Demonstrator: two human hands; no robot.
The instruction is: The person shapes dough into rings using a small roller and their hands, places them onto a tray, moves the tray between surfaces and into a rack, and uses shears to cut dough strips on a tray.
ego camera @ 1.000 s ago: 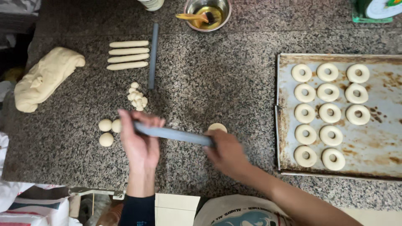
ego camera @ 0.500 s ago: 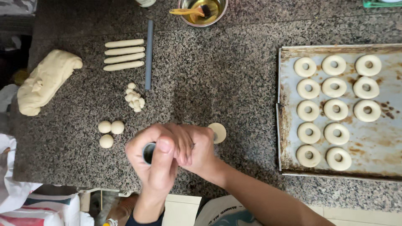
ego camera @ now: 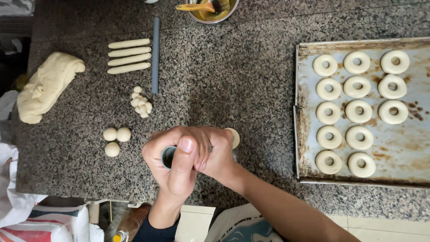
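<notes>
Both my hands are wrapped around a grey tube (ego camera: 169,156) held on end above the granite counter (ego camera: 233,85), so only its open round end shows. My left hand (ego camera: 172,172) grips it from the near side, thumb up along it. My right hand (ego camera: 216,152) closes over it from the right. A flat round dough disc (ego camera: 233,137) lies on the counter just behind my right hand, partly hidden. Three small dough balls (ego camera: 114,139) sit to the left of my hands.
A worn baking tray (ego camera: 407,148) at the right carries several dough rings (ego camera: 357,112). At the back left lie several dough sticks (ego camera: 129,56), a second grey tube (ego camera: 155,54), a heap of tiny dough bits (ego camera: 141,103) and a large dough lump (ego camera: 47,85). A metal bowl with a brush (ego camera: 210,9) stands at the far edge.
A second ago the grey tube lay level between my hands, rolling over the dough disc. I have since turned it on end and clasped both hands around it near the disc.
</notes>
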